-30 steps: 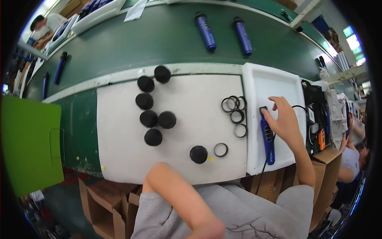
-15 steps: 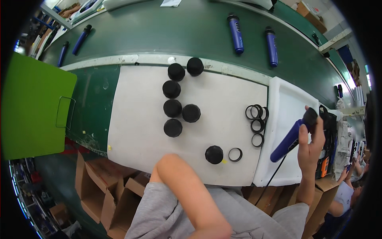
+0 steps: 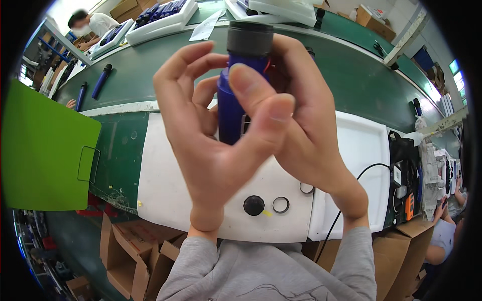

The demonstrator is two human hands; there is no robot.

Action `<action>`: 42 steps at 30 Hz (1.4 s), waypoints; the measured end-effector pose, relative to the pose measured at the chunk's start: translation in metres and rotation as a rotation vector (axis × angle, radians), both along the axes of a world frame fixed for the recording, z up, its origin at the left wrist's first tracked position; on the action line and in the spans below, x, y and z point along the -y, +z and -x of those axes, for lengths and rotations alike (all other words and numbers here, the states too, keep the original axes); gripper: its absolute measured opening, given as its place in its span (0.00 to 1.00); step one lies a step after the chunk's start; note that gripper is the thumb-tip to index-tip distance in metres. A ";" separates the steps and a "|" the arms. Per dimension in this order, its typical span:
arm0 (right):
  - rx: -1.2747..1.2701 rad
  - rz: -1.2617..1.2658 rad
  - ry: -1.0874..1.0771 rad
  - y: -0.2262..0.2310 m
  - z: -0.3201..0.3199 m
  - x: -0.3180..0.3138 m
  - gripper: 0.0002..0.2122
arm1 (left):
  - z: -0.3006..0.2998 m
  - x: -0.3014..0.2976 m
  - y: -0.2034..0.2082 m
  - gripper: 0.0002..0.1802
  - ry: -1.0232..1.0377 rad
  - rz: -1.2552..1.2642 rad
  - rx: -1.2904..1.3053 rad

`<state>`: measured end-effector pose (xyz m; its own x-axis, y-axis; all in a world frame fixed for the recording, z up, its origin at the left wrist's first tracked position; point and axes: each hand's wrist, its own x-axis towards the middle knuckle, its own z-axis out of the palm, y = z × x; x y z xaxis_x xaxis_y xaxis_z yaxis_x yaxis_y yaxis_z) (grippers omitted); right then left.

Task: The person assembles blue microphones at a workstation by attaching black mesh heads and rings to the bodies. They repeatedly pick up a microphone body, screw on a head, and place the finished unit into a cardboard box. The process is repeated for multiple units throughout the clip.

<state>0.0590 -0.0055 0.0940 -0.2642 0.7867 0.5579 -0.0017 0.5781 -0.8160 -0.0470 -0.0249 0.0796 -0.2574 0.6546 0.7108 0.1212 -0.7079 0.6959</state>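
Note:
Both hands raise a blue tube (image 3: 230, 115) with a wide black head (image 3: 250, 39) in front of me, upright and close to view. My left hand (image 3: 196, 145) curls around its left side, with the thumb crossing in front. My right hand (image 3: 314, 120) grips it from the right, thumb against the front just below the head and fingers partly hidden behind. A small red glow shows at the tube's right side. Below the hands, a black faceted cap (image 3: 254, 205) and a thin black ring (image 3: 274, 204) lie on the white mat (image 3: 160, 180); another ring (image 3: 307, 192) is partly covered by my right hand.
A white foam tray (image 3: 371, 205) lies at the right, crossed by a black cable (image 3: 335, 220). At the left stands a green panel (image 3: 50, 150). Blue tubes (image 3: 102, 80) lie on the far green bench (image 3: 160, 65). Open cardboard boxes (image 3: 125, 256) sit below; a person (image 3: 100, 25) works far left.
My right hand has brought the blue tube from over the foam tray up to the centre. My left hand has risen from near the mat's front edge and now holds the tube too.

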 end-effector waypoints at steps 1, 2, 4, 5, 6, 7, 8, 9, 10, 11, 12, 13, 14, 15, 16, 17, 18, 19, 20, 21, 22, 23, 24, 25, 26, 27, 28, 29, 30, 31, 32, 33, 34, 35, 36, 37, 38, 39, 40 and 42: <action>0.039 0.002 0.020 -0.001 -0.004 -0.004 0.16 | 0.005 -0.001 0.001 0.42 -0.072 0.092 -0.006; 0.080 0.003 0.052 0.000 -0.005 -0.004 0.16 | 0.014 0.003 0.004 0.43 -0.132 0.183 -0.011; 0.252 -0.152 0.051 -0.003 -0.010 -0.016 0.16 | 0.028 0.005 0.006 0.32 -0.122 0.334 -0.078; 0.272 -0.133 0.068 -0.005 -0.014 -0.019 0.17 | 0.027 0.003 0.008 0.28 -0.113 0.419 -0.059; 0.289 -0.114 0.083 -0.006 -0.017 -0.022 0.17 | 0.026 0.001 0.011 0.25 -0.105 0.503 -0.043; 0.308 -0.105 0.091 -0.006 -0.022 -0.023 0.18 | 0.025 -0.001 0.013 0.24 -0.114 0.547 -0.066; 0.335 -0.143 0.060 -0.011 -0.027 -0.029 0.18 | 0.025 -0.003 0.012 0.22 -0.122 0.591 -0.088; 0.363 -0.182 0.031 -0.015 -0.031 -0.032 0.18 | 0.025 -0.005 0.009 0.21 -0.098 0.579 -0.048; 0.374 -0.031 0.045 -0.013 -0.036 -0.030 0.17 | 0.025 -0.009 0.007 0.20 -0.073 0.560 -0.017; 0.477 0.031 0.047 -0.017 -0.041 -0.034 0.17 | 0.026 -0.013 0.006 0.19 -0.048 0.541 0.014; 0.581 0.092 0.048 -0.025 -0.046 -0.042 0.17 | 0.033 -0.013 0.008 0.19 -0.001 0.554 0.038; 0.680 0.156 0.041 -0.035 -0.054 -0.050 0.17 | 0.037 -0.016 0.007 0.19 0.060 0.540 0.039; 0.775 0.099 0.035 -0.051 -0.061 -0.059 0.17 | 0.045 -0.016 0.006 0.20 0.089 0.525 -0.008; 0.868 0.042 0.031 -0.074 -0.067 -0.068 0.16 | 0.054 -0.016 0.004 0.21 0.119 0.512 -0.056; 0.963 -0.016 0.024 -0.080 -0.065 -0.073 0.16 | 0.059 -0.017 0.004 0.20 0.115 0.495 0.017; 1.136 0.114 0.029 -0.082 -0.065 -0.076 0.18 | 0.062 -0.016 0.005 0.19 0.119 0.512 0.038; 1.305 0.248 0.034 -0.082 -0.062 -0.078 0.19 | 0.064 -0.016 0.004 0.19 0.112 0.508 0.037; 1.472 0.389 0.044 -0.080 -0.055 -0.077 0.21 | 0.066 -0.017 0.003 0.19 0.107 0.507 0.036; 1.508 0.418 0.042 -0.078 -0.049 -0.074 0.21 | 0.064 -0.019 0.003 0.18 0.095 0.508 0.032; 1.474 0.316 0.049 -0.078 -0.045 -0.068 0.20 | 0.061 -0.020 0.003 0.18 0.083 0.508 0.027; 1.441 0.214 0.058 -0.079 -0.042 -0.058 0.19 | 0.059 -0.020 0.003 0.17 0.071 0.510 0.025; 1.399 0.122 0.068 -0.084 -0.042 -0.047 0.17 | 0.055 -0.021 0.001 0.19 0.044 0.515 -0.012; 1.453 0.080 0.074 -0.091 -0.044 -0.037 0.16 | 0.049 -0.021 -0.001 0.20 0.018 0.519 -0.049; 1.505 0.035 0.081 -0.098 -0.045 -0.026 0.14 | 0.043 -0.020 -0.001 0.22 -0.006 0.521 -0.087; 1.564 -0.015 0.079 -0.105 -0.047 -0.018 0.13 | 0.038 -0.019 0.001 0.21 -0.034 0.533 -0.126; 1.628 -0.034 0.053 -0.112 -0.051 -0.009 0.12 | 0.034 -0.020 0.000 0.20 -0.059 0.539 -0.144; 1.690 -0.066 0.042 -0.120 -0.055 -0.001 0.12 | 0.032 -0.017 0.001 0.19 -0.066 0.548 -0.157; 1.755 -0.096 0.015 -0.127 -0.060 0.001 0.11 | 0.028 -0.016 0.002 0.19 -0.085 0.547 -0.173; 1.808 -0.077 0.115 -0.133 -0.066 -0.004 0.11 | 0.021 -0.016 0.004 0.14 -0.108 0.554 -0.076; 1.715 -0.047 0.092 -0.138 -0.075 -0.006 0.11 | 0.020 -0.017 0.003 0.14 -0.136 0.551 -0.101; 1.618 -0.020 0.072 -0.141 -0.083 -0.007 0.12 | 0.020 -0.017 0.002 0.14 -0.160 0.548 -0.129; 1.521 0.006 0.053 -0.141 -0.091 -0.008 0.12 | 0.019 -0.017 0.001 0.14 -0.185 0.546 -0.156; 1.374 0.031 0.041 -0.136 -0.100 -0.006 0.13 | 0.015 -0.019 -0.001 0.13 -0.206 0.552 -0.166; 1.219 0.037 0.047 -0.123 -0.102 -0.004 0.14 | 0.016 -0.019 -0.004 0.13 -0.202 0.529 -0.208; 1.064 0.043 0.055 -0.108 -0.105 -0.003 0.14 | 0.018 -0.021 -0.009 0.14 -0.199 0.507 -0.249; 0.926 0.057 0.073 -0.093 -0.112 -0.003 0.15 | 0.017 -0.023 -0.013 0.14 -0.208 0.483 -0.288; 0.790 0.069 0.091 -0.074 -0.118 -0.002 0.16 | 0.019 -0.022 -0.010 0.14 -0.265 0.580 -0.399; 0.664 0.020 0.069 -0.056 -0.122 -0.002 0.18 | 0.020 -0.022 -0.008 0.16 -0.244 0.535 -0.512; 0.567 -0.020 0.015 -0.043 -0.128 -0.001 0.20 | 0.016 -0.025 -0.009 0.17 -0.242 0.484 -0.628; 0.346 -0.086 -0.034 -0.026 -0.136 -0.002 0.21 | 0.009 -0.023 -0.010 0.25 -0.216 0.459 -0.776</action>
